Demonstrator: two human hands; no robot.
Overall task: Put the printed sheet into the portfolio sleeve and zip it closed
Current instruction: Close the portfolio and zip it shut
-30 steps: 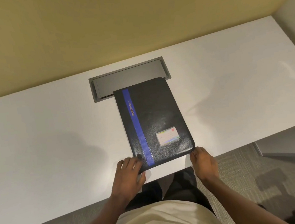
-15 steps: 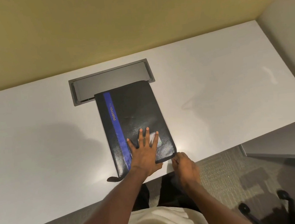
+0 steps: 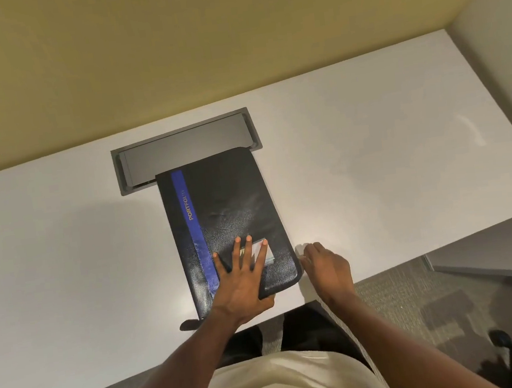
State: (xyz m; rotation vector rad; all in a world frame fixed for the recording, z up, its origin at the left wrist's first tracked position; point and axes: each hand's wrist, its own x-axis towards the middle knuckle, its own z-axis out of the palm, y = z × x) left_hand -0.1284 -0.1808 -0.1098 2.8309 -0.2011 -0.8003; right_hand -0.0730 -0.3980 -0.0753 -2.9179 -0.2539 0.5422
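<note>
A white desk [image 3: 64, 263] carries a black portfolio [image 3: 227, 203] with a blue stripe [image 3: 192, 220], its far end overlapping a grey recessed panel [image 3: 185, 144]. The left hand [image 3: 242, 278] lies flat on the cover's near part, fingers [image 3: 248, 249] spread, partly covering a small card [image 3: 266, 251]. Just beside the portfolio's near right corner, the right hand [image 3: 326, 265] has its fingers curled at the edge; whether they pinch anything cannot be told.

white desk [image 3: 371, 155] | grey cable hatch [image 3: 183, 144] at rear | grey carpet [image 3: 397, 299] | yellow wall [image 3: 199, 40]
</note>
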